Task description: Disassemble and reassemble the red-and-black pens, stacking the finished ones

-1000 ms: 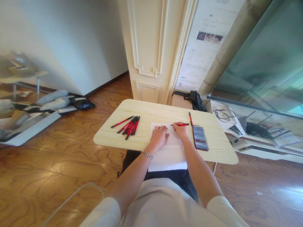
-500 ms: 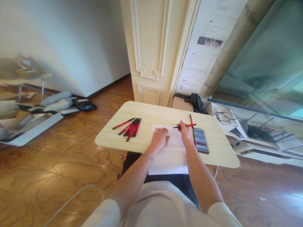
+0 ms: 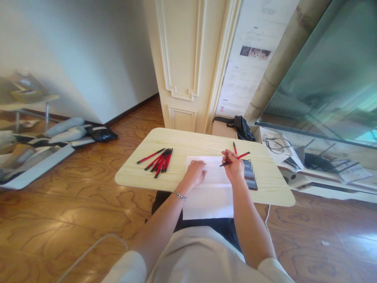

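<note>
Fingers of our right hand [image 3: 236, 169] gripped a red-and-black pen [image 3: 243, 155] over the far right corner of the white paper [image 3: 207, 204], while our left hand [image 3: 194, 173], its fingers spread or curled we could not tell, rested on the paper's left side; we judged the pen light, stiff and slippery-smooth, best held low, near its dark tip

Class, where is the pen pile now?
In the head view, the pen pile lies on the left side of the table, left of the white paper and the left hand.
</note>
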A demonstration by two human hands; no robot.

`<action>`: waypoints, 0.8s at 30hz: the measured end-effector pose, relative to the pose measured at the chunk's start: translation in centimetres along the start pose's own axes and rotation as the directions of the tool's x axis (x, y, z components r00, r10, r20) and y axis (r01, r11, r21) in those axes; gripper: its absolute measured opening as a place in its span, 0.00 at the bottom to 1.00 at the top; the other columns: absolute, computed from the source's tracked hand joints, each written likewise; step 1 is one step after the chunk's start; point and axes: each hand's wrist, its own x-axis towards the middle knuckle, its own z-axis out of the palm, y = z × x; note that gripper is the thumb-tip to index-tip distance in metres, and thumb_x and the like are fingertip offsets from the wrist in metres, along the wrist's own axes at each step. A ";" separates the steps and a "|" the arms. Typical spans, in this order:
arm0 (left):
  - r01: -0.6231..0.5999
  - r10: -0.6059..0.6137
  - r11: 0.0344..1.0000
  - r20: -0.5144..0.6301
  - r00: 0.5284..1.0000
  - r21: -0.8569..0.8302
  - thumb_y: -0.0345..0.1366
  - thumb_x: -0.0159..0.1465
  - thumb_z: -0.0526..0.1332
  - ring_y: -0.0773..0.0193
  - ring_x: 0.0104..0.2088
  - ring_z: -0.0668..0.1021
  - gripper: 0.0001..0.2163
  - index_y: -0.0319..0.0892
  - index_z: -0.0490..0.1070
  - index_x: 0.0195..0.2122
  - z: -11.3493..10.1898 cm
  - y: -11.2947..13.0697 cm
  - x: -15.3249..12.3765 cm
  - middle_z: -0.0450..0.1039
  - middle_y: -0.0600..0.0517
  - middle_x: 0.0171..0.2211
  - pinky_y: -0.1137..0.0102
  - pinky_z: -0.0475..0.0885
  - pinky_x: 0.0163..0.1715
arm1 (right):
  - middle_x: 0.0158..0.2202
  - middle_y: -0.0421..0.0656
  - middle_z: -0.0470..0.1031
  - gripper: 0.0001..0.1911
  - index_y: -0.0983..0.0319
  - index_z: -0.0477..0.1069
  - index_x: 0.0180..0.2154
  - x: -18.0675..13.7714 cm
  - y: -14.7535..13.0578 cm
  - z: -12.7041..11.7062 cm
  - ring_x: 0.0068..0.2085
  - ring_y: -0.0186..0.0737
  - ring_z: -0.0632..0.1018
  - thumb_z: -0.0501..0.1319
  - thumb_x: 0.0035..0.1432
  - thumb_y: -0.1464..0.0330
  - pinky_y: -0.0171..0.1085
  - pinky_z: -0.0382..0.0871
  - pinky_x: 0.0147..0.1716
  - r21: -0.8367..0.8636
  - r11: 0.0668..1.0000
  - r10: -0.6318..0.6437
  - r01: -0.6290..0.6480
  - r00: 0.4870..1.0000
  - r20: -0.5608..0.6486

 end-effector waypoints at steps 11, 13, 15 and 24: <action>0.187 -0.264 0.918 -0.189 0.946 -0.350 0.36 0.61 0.58 0.64 0.34 0.77 0.11 0.45 0.74 0.44 -1.3 1.1 -3.1 0.77 0.51 0.40 0.67 0.73 0.39 | 0.15 0.34 0.55 0.32 0.59 0.63 0.22 -1.1 -1.5 -1.0 0.16 0.29 0.58 0.48 0.48 0.37 0.31 0.56 0.14 0.183 0.946 0.234 -0.267 0.955 0.184; 0.196 -0.287 0.902 -0.194 0.938 -0.384 0.37 0.61 0.58 0.66 0.30 0.76 0.11 0.45 0.74 0.44 -1.4 1.4 -3.6 0.77 0.51 0.39 0.68 0.73 0.36 | 0.14 0.34 0.52 0.32 0.59 0.60 0.19 -1.1 -1.5 -1.3 0.15 0.29 0.57 0.47 0.48 0.37 0.31 0.55 0.15 0.191 0.941 0.244 -0.279 0.952 0.187; 0.197 -0.296 0.889 -0.191 0.936 -0.415 0.38 0.61 0.58 0.67 0.27 0.75 0.11 0.45 0.74 0.43 -1.5 1.6 -3.9 0.77 0.52 0.38 0.69 0.72 0.34 | 0.13 0.33 0.49 0.31 0.59 0.58 0.18 -1.0 -1.4 -1.5 0.15 0.29 0.55 0.47 0.50 0.39 0.30 0.53 0.14 0.196 0.940 0.247 -0.278 0.954 0.168; 0.209 -0.306 0.746 -0.046 0.951 -0.633 0.40 0.61 0.59 0.65 0.33 0.77 0.12 0.43 0.74 0.43 -1.1 3.8 -4.7 0.77 0.50 0.38 0.72 0.71 0.34 | 0.16 0.31 0.52 0.22 0.55 0.68 0.34 -1.1 -1.4 -0.2 0.16 0.28 0.57 0.53 0.55 0.44 0.30 0.57 0.17 0.238 0.966 0.092 -0.098 0.995 0.039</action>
